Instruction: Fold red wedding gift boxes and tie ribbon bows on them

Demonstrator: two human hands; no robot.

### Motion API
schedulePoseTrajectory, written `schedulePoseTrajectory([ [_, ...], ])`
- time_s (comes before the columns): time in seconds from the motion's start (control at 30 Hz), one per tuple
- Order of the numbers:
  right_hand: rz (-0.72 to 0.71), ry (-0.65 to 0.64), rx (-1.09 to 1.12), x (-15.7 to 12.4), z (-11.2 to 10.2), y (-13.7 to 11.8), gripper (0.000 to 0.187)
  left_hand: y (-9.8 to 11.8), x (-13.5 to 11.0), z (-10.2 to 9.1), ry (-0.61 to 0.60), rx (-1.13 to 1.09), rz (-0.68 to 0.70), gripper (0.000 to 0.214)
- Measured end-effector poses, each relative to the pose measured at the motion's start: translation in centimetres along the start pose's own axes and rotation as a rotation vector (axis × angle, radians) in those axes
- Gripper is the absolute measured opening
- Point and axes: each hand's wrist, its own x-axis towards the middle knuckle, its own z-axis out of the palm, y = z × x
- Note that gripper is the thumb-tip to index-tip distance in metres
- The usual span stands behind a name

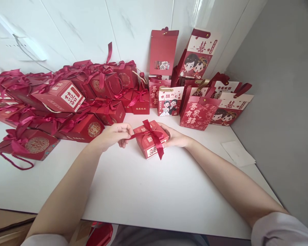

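Observation:
A small red gift box (141,142) with printed characters rests on the white table in front of me. A dark red satin ribbon (157,145) is tied across its top, one tail hanging over the front side. My left hand (120,134) pinches the other ribbon end and draws it out to the left of the box. Round the box's right side curls my right hand (175,136), gripping it, its fingers partly hidden behind the box.
A large pile of red ribboned gift boxes (102,85) fills the table's left and back. Upright red and white gift bags (200,112) stand at the back right. Some white paper (237,153) lies by the right edge, beside a grey wall (279,102).

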Motion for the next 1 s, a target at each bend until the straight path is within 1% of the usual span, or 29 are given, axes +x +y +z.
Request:
schedulePoseTrajectory([
  [0.03, -0.002, 0.003, -0.002, 0.0, 0.0, 0.0, 0.102, -0.1, 0.1, -0.2, -0.022, 0.069, -0.031, 0.008],
  [0.1, -0.006, 0.007, -0.003, 0.0, 0.0, 0.0, 0.102, -0.3, 0.1, -0.7, -0.042, 0.194, -0.039, 0.006],
  [0.17, -0.002, 0.005, 0.000, 0.0, 0.1, 0.0, 0.101, 0.0, -0.6, -0.9, -0.037, 0.392, 0.002, 0.016],
  [0.2, 0.001, 0.004, 0.001, 0.0, 0.1, -0.1, 0.100, 0.4, -1.2, -0.8, 0.000, 0.532, 0.031, 0.023],
  [0.23, 0.007, 0.002, 0.002, 0.0, 0.1, -0.1, 0.100, 0.8, -2.0, -0.5, 0.074, 0.680, 0.068, 0.027],
  [0.27, 0.009, 0.001, 0.003, 0.0, 0.2, -0.2, 0.099, 1.4, -2.8, 0.0, 0.206, 0.816, 0.115, 0.029],
  [0.3, 0.009, 0.003, 0.003, 0.0, 0.2, -0.2, 0.099, 1.9, -3.7, 0.8, 0.377, 0.942, 0.184, 0.028],
  [0.33, 0.008, 0.005, 0.002, 0.0, 0.3, -0.3, 0.099, 2.5, -4.4, 1.8, 0.525, 1.033, 0.297, 0.023],
  [0.37, 0.004, 0.006, -0.001, 0.1, 0.3, -0.4, 0.100, 3.0, -5.1, 2.9, 0.547, 1.081, 0.453, 0.019],
  [0.4, -0.001, 0.007, -0.007, 0.1, 0.4, -0.5, 0.100, 3.3, -5.5, 4.1, 0.471, 1.092, 0.618, 0.015],
  [0.43, -0.008, 0.008, -0.015, 0.1, 0.4, -0.6, 0.100, 3.4, -5.7, 5.2, 0.350, 1.098, 0.750, 0.015],
  [0.47, -0.014, 0.008, -0.025, 0.1, 0.4, -0.7, 0.100, 3.4, -5.6, 6.3, 0.243, 1.130, 0.855, 0.018],
  [0.5, -0.018, 0.007, -0.035, 0.1, 0.4, -0.7, 0.099, 3.1, -5.4, 7.2, 0.188, 1.185, 0.924, 0.024],
  [0.53, -0.023, 0.005, -0.042, 0.1, 0.4, -0.7, 0.098, 2.8, -5.1, 8.0, 0.180, 1.257, 0.972, 0.031],
  [0.6, -0.034, -0.002, -0.044, 0.1, 0.4, -0.7, 0.098, 1.9, -4.2, 9.0, 0.260, 1.390, 1.050, 0.039],
  [0.67, -0.041, -0.006, -0.037, 0.1, 0.4, -0.5, 0.100, 1.1, -3.3, 9.3, 0.365, 1.428, 1.158, 0.032],
  [0.73, -0.037, -0.006, -0.035, 0.1, 0.3, -0.4, 0.101, 0.9, -2.8, 8.9, 0.423, 1.339, 1.253, 0.020],
  [0.77, -0.031, -0.008, -0.040, 0.1, 0.3, -0.4, 0.101, 0.9, -2.7, 8.4, 0.415, 1.250, 1.269, 0.016],
  [0.8, -0.024, -0.014, -0.047, 0.1, 0.3, -0.4, 0.102, 1.0, -2.7, 7.8, 0.377, 1.140, 1.255, 0.014],
  [0.83, -0.017, -0.020, -0.051, 0.1, 0.2, -0.4, 0.102, 1.2, -2.7, 7.0, 0.308, 1.023, 1.209, 0.014],
  [0.87, -0.014, -0.024, -0.052, 0.1, 0.2, -0.4, 0.103, 1.4, -2.9, 6.1, 0.216, 0.906, 1.142, 0.015],
  [0.93, -0.011, -0.028, -0.043, 0.1, 0.2, -0.3, 0.103, 1.9, -3.1, 4.1, 0.017, 0.705, 0.960, 0.019],
  [1.0, -0.008, -0.026, -0.028, 0.1, 0.1, -0.3, 0.104, 2.1, -3.2, 2.1, -0.112, 0.592, 0.754, 0.020],
])
